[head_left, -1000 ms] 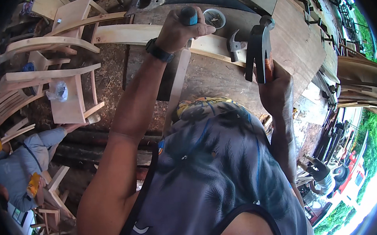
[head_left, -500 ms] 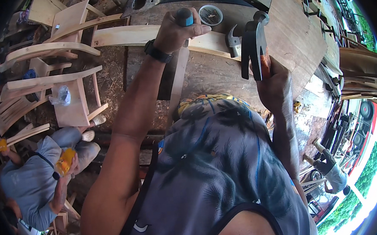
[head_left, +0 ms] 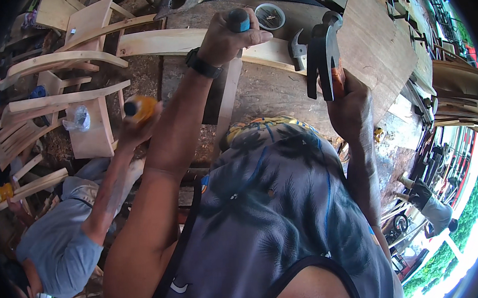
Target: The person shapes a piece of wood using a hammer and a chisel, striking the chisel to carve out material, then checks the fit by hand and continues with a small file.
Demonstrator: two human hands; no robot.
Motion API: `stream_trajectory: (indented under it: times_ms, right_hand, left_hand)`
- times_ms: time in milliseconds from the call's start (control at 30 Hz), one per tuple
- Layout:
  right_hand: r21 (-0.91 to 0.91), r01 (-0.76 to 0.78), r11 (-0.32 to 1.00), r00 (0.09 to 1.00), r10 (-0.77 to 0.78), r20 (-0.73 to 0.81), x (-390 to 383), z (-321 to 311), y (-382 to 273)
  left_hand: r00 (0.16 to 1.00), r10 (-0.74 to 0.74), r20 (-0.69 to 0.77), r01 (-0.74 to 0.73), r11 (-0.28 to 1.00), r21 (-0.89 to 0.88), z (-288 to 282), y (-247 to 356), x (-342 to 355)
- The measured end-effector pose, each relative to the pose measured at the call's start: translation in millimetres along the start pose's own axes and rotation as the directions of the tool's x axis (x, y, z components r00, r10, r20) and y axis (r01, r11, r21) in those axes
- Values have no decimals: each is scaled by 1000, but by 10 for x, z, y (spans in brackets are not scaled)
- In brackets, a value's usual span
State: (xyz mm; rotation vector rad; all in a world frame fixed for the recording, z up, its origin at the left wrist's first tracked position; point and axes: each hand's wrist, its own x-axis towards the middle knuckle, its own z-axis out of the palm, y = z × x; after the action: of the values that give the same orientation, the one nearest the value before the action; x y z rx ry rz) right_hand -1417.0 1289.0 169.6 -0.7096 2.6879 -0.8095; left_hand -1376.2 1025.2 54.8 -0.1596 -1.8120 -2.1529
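Blue-and-black, the tool handle (head_left: 238,20) sits in the tight grip of your left hand (head_left: 223,42), above the pale board (head_left: 268,55) running past the left edge of the counter (head_left: 260,95). Your right hand (head_left: 350,102) clasps an orange-handled hammer (head_left: 322,52); a bowl (head_left: 269,29) stands beyond the board.

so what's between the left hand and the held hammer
In the head view, a pale board and a second, partly hidden hammer lie between the left hand and held hammer.
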Motion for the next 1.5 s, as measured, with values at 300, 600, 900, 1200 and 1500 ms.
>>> stream_trajectory:
  times_ms: [300, 600, 900, 1200, 1500]
  right_hand:
    - [5, -15, 1000, 999, 15, 30, -1, 1, 7]
    - [39, 21, 999, 1000, -21, 12, -1, -4, 12]
    - [38, -7, 999, 1000, 7, 10, -13, -27, -33]
    - [67, 46, 997, 999, -46, 5, 22, -11, -150]
    - [29, 155, 987, 988, -155, 14, 114, -69, -242]
  left_hand:
    - [1000, 18, -18, -18, 1000, 16, 34, -5, -20]
    - [999, 41, -1, -41, 999, 24, 26, -22, -4]
    - [1000, 27, 12, -27, 999, 32, 42, -13, -6]
    - [991, 15, 131, -24, 998, 66, 57, -19, -2]
    - [996, 77, 47, -72, 993, -92, -115, -139, -20]
